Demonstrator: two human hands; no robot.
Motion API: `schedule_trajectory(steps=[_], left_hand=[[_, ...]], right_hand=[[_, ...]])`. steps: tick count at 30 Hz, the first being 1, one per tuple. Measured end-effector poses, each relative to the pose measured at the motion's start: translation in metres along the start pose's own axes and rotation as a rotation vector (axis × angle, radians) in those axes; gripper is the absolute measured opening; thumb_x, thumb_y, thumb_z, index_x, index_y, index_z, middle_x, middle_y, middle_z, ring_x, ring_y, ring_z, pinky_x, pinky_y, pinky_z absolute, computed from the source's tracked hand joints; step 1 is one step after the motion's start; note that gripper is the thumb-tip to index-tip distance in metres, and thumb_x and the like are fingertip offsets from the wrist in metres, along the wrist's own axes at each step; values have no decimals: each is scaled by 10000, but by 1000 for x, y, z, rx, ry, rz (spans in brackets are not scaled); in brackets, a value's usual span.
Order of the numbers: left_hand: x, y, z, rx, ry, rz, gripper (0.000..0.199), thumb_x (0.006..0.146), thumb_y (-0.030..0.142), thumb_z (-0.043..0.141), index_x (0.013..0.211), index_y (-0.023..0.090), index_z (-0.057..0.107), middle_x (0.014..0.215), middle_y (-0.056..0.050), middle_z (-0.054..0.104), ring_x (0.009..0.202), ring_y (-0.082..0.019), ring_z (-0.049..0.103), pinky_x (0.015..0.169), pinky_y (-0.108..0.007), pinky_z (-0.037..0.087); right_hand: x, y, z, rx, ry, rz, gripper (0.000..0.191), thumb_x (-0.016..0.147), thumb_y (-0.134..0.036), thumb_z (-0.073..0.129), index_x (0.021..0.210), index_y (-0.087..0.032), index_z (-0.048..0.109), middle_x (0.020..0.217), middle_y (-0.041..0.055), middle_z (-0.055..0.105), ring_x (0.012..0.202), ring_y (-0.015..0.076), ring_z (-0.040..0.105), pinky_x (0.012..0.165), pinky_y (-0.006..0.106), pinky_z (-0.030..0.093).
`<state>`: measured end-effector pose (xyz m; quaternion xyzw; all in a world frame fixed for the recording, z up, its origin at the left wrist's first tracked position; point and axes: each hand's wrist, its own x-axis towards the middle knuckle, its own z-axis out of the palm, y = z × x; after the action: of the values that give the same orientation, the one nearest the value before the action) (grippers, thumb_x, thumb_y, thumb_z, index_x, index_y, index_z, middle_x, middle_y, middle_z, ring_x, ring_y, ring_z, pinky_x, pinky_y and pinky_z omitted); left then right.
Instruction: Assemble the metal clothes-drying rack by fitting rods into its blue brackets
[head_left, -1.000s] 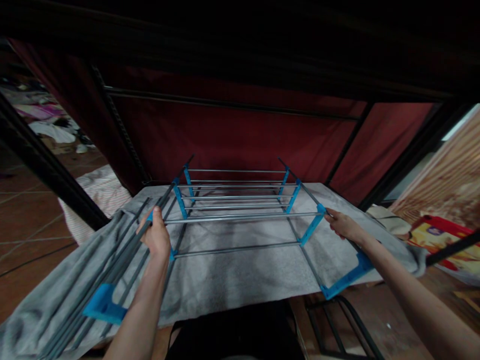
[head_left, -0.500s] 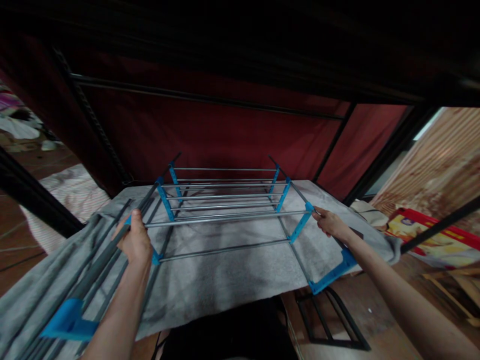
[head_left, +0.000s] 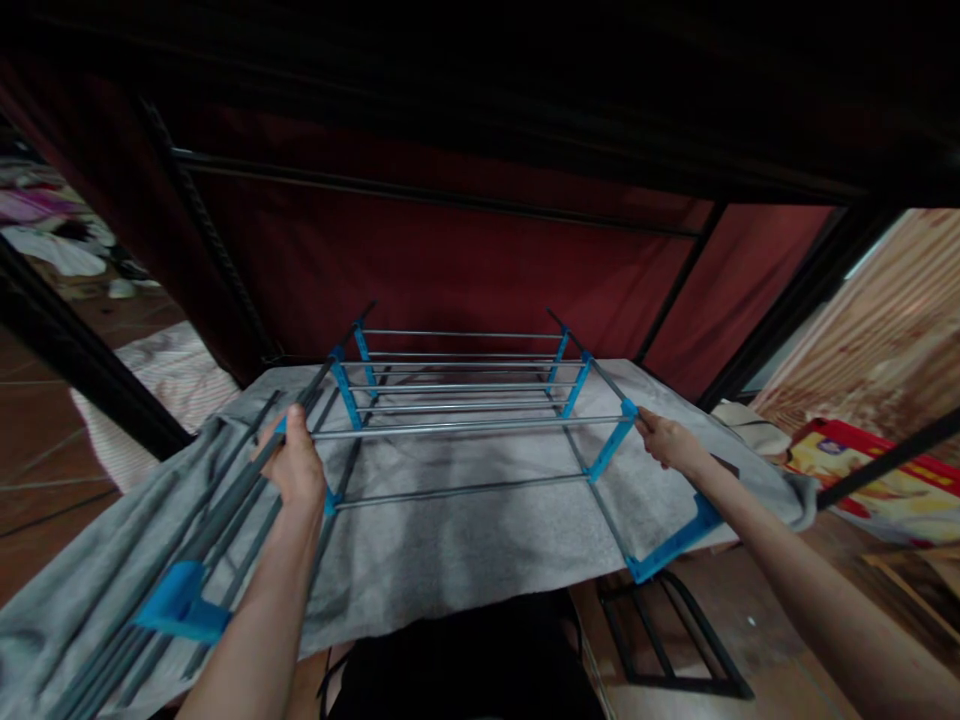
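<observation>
A rack of grey metal tubes (head_left: 465,427) with blue plastic connectors (head_left: 609,447) lies on the grey cloth-covered table (head_left: 450,560). My left hand (head_left: 295,462) is closed round the near left corner of the rack, thumb on top by a blue connector. At the rack's right side, my right hand (head_left: 664,440) pinches the tube end just beside a blue connector. Loose grey tubes (head_left: 225,505) lie at the left, under and beside my left forearm. A blue corner piece (head_left: 184,603) sits on a tube at the lower left.
A dark metal frame with red fabric (head_left: 450,265) stands behind the table. Right of the table are a red and yellow package (head_left: 874,480) and a wooden crate (head_left: 919,590). A black metal frame (head_left: 675,640) is on the floor below. Striped cloth (head_left: 161,390) lies at the left.
The view has shifted slightly, so the table, rack and both hands appear a little further right. Both hands keep their hold on the rack.
</observation>
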<state>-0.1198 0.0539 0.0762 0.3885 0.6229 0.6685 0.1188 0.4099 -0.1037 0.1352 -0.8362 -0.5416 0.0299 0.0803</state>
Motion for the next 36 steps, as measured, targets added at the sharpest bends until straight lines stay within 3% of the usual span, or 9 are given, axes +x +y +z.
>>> schedule_trajectory(steps=[4, 7, 10, 14, 17, 22, 36], left_hand=[[-3, 5, -3, 12, 85, 69, 519, 850, 566, 471, 974, 109, 682, 845, -92, 670, 902, -264, 624, 935, -435, 482], [-5, 6, -4, 24, 87, 99, 506, 857, 555, 468, 985, 117, 686, 903, -114, 694, 956, -276, 637, 976, -439, 469], [-6, 7, -6, 32, 82, 109, 508, 869, 548, 458, 1037, 122, 678, 1002, -134, 703, 1021, -284, 637, 1006, -443, 458], [-7, 7, -7, 46, 59, 133, 525, 893, 545, 432, 1065, 114, 678, 1047, -145, 702, 1075, -283, 630, 1028, -435, 444], [-7, 6, -8, 50, 50, 141, 529, 901, 538, 434, 1084, 109, 683, 1012, -147, 709, 1038, -281, 644, 1004, -427, 460], [-8, 5, -7, 25, 65, 185, 496, 927, 482, 409, 1135, 123, 681, 1137, -140, 697, 1153, -260, 607, 1071, -396, 411], [-6, 3, -5, 32, 91, 225, 446, 941, 431, 394, 1116, 136, 678, 1115, -138, 700, 1125, -245, 625, 1036, -381, 440]], right_hand=[[-17, -16, -2, -317, 205, -72, 398, 971, -305, 444, 1296, -94, 532, 905, 181, 694, 826, 290, 686, 703, 362, 497], [-25, -43, 1, -308, 401, -243, 425, 984, -333, 411, 1309, -81, 520, 1120, 242, 636, 1014, 330, 628, 827, 430, 478], [-25, -78, 17, -136, 506, -523, 438, 1002, -393, 374, 1359, -171, 497, 1298, 174, 573, 1153, 304, 553, 959, 435, 429], [-21, -121, 48, 10, 452, -789, 399, 1027, -359, 328, 1352, -216, 511, 1228, 112, 623, 1128, 252, 562, 973, 410, 410], [-17, -142, 63, -14, 457, -786, 384, 1031, -389, 328, 1242, -201, 588, 1077, 109, 670, 1002, 245, 590, 888, 373, 413], [-7, -156, 66, -98, 517, -739, 420, 1007, -487, 374, 864, -187, 631, 850, 98, 680, 827, 235, 594, 772, 336, 376], [9, -151, 64, -145, 368, -781, 457, 1013, -501, 328, 834, -195, 616, 807, 94, 714, 746, 203, 646, 643, 288, 331]])
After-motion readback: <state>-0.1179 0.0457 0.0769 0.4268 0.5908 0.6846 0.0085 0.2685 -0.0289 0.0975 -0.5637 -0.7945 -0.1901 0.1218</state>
